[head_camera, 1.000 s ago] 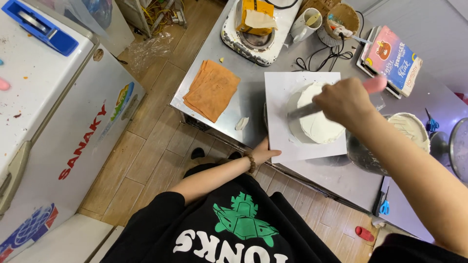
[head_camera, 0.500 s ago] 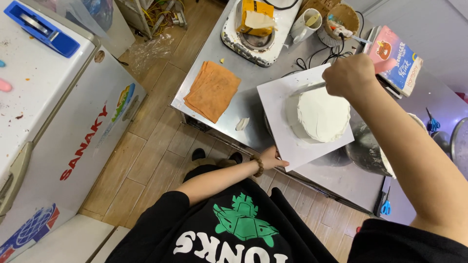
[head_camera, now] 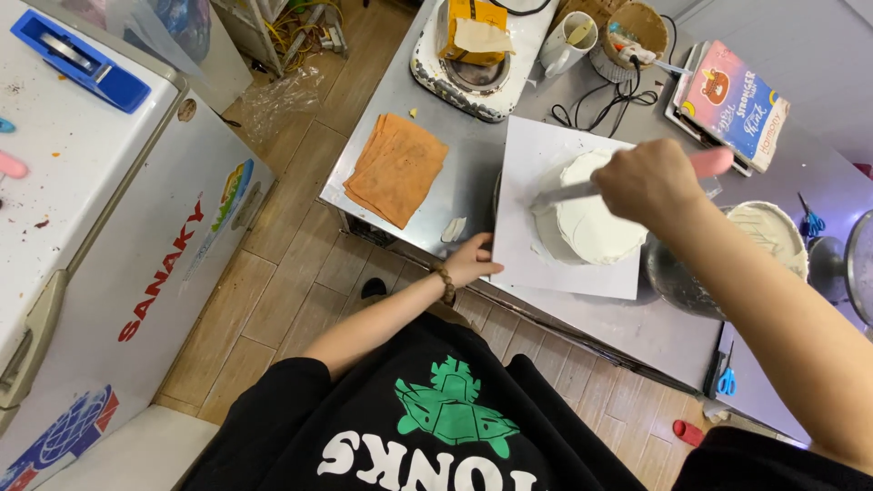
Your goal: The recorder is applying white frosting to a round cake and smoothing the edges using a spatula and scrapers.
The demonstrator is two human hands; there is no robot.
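A round cake (head_camera: 596,227) coated in white cream sits on a white square board (head_camera: 546,155) on the steel table (head_camera: 409,82). My right hand (head_camera: 650,182) grips a pink-handled palette knife (head_camera: 568,192), whose metal blade lies against the cake's left side. My left hand (head_camera: 473,261) rests at the board's near left corner by the table edge, fingers touching the board.
A metal bowl of white cream (head_camera: 755,245) stands right of the cake. An orange cloth (head_camera: 396,167), a white scale with a yellow box (head_camera: 473,50), a mug (head_camera: 568,41) and a book (head_camera: 732,102) lie on the table. A white chest freezer (head_camera: 100,209) stands at left.
The board and cake have turned and shifted on the table. My right hand has come back over the cake with the blade against its left side. My left hand stays at the board's corner.
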